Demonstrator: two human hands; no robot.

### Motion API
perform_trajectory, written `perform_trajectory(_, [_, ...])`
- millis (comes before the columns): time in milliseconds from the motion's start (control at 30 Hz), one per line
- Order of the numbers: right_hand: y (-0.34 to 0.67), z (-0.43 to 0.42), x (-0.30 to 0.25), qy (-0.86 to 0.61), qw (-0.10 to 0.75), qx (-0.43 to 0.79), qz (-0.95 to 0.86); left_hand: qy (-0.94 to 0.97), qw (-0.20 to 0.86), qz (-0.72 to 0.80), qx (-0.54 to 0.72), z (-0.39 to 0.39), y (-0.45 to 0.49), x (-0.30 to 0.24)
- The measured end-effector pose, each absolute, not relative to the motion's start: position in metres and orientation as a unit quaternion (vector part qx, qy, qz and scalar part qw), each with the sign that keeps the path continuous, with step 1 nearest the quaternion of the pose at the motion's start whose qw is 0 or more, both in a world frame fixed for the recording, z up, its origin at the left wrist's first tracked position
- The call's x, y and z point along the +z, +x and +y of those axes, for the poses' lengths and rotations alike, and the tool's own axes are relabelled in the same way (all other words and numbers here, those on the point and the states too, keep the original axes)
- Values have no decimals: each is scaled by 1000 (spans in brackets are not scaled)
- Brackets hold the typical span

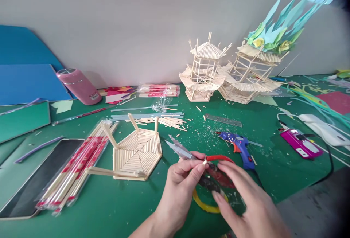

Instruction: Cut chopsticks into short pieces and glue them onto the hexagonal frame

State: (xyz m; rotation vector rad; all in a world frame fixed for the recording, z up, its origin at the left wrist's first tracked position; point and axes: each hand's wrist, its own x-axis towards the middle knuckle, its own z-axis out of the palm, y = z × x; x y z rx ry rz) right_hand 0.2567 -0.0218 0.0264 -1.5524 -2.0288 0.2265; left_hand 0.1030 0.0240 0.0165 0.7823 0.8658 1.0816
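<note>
My left hand (182,185) pinches the joint of a pair of red-handled scissors (191,154), whose open blades point up and left. My right hand (246,198) curls round the red handles from the right. Beneath the hands lies a yellow ring of tape (203,204) on the green mat. Just left of the blades sits a hexagonal panel of wooden sticks (136,154) with several sticks standing up from its corners. A small stick piece may sit between my left fingertips, but it is too small to make out.
Packs of chopsticks in red-and-clear wrappers (73,172) lie left, over a dark board. A blue glue gun (239,147), a clear ruler (222,120) and loose sticks (164,121) lie beyond. Two stick pavilions (203,70) stand at the back wall. A pink bottle (78,85) lies left.
</note>
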Motion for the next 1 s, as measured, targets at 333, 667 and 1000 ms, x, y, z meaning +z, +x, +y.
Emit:
perform_trajectory(333, [292,3,4,-527,430,634,-369,275,809,301,422,25,79,39])
perform_trajectory(667, [263,7,8,-361,283,759,-462,302,792,355,395,19,82,43])
perform_trajectory(1000, [276,6,0,-314,223,813,-437,272,800,376,380,29,90,47])
